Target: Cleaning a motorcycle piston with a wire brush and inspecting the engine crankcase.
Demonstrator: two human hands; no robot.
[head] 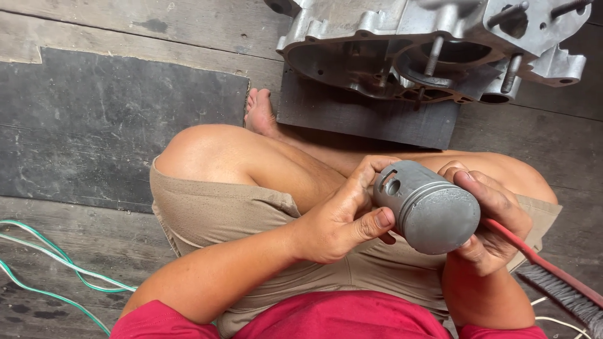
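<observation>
Matte grey ribbed piston (430, 213), left hand (339, 220) grip

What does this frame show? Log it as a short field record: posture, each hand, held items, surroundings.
posture: person seated cross-legged on a wooden floor
left hand: grips the grey piston by its skirt end
right hand: supports the piston's other side and holds a red-handled brush
piston: lies sideways, crown toward the camera
ahead: metal engine case on a dark board
floor left: dark mat, green and white wires
</observation>
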